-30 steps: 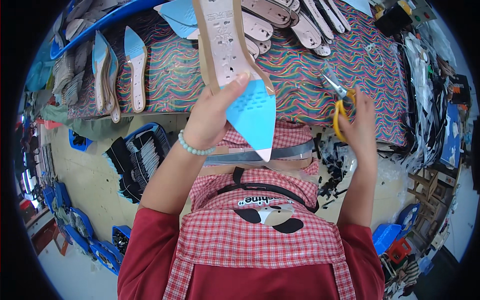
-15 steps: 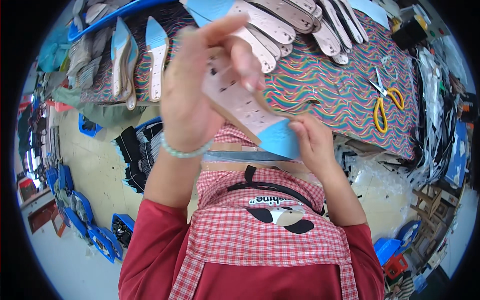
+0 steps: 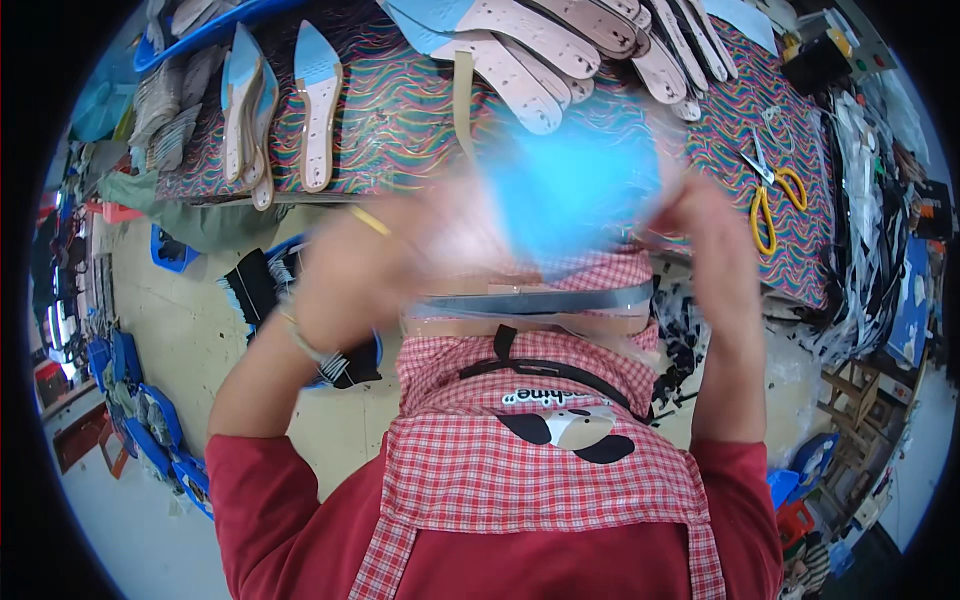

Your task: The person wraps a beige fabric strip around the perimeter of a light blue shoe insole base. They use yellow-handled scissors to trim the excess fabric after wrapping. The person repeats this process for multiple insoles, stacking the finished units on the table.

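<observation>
A shoe insole with a pale pink body and a blue toe (image 3: pixel 580 190) is smeared by motion in front of me, above the near table edge. Its pinkish end runs into my left hand (image 3: pixel 365 265), which is closed around it; the fingers are blurred. At the blue part's right side is my right hand (image 3: pixel 700 215), so smeared that I cannot tell whether it grips the insole. A narrow beige strip (image 3: pixel 463 100) stands out beyond the insole's far side; where its lower end goes is blurred. A short yellow band (image 3: pixel 370 220) shows by my left hand.
Matching insoles lie on the patterned tablecloth (image 3: pixel 400 140): a single insole (image 3: pixel 317 120), a small stack (image 3: pixel 245 120) left of it, and a large pile (image 3: pixel 530 60) at the back. Yellow-handled scissors (image 3: pixel 768 185) lie at right. A blue tray (image 3: pixel 215 30) stands far left.
The insole has swung so that its blue toe is higher and farther away. My left hand has dropped toward the lower left; my right hand has moved right. The beige strip has come into sight.
</observation>
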`<state>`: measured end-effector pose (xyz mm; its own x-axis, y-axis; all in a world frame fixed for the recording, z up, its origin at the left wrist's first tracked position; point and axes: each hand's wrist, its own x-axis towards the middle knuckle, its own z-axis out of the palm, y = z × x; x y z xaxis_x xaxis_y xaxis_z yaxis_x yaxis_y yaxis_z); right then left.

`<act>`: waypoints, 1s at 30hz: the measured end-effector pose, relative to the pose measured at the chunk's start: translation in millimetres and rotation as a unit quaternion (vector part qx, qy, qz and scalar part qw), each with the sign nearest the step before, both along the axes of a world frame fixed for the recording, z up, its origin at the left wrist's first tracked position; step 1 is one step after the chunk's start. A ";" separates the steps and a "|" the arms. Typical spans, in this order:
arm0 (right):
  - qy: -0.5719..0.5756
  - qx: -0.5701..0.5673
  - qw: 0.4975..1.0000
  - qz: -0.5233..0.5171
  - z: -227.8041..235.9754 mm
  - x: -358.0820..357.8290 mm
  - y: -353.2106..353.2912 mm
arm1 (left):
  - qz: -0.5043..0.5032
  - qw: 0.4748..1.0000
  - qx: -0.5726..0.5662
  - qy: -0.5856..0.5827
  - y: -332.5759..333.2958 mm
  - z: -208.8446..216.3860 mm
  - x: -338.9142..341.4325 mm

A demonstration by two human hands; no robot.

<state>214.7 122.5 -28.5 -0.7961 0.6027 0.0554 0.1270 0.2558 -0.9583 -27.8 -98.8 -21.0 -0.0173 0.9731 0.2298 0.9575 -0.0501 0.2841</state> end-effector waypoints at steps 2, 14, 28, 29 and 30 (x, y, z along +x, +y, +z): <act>0.038 0.007 0.993 -0.109 -13.5 -4.9 21.4 | 0.188 0.970 0.156 -0.013 0.1 -14.4 -58.0; 0.189 0.112 0.973 -0.070 -9.8 0.6 -21.8 | -0.128 0.975 -0.033 -0.177 74.0 -38.1 45.0; 0.031 0.359 0.933 0.014 -69.5 -108.2 22.0 | 0.037 0.986 0.148 0.062 203.1 -63.5 -34.1; 0.026 0.393 0.919 -0.003 -89.5 -122.8 26.4 | 0.036 0.986 0.114 0.116 218.0 -61.3 -40.5; 0.031 0.385 0.922 -0.005 -97.9 -129.3 30.8 | 0.035 0.982 0.077 0.168 229.9 -60.1 -46.9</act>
<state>85.4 153.2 -126.5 -0.7718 0.3727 0.5152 0.0840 0.8629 -0.4984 -74.7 131.1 -81.1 0.0190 0.9252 0.3790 0.9985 0.0021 -0.0551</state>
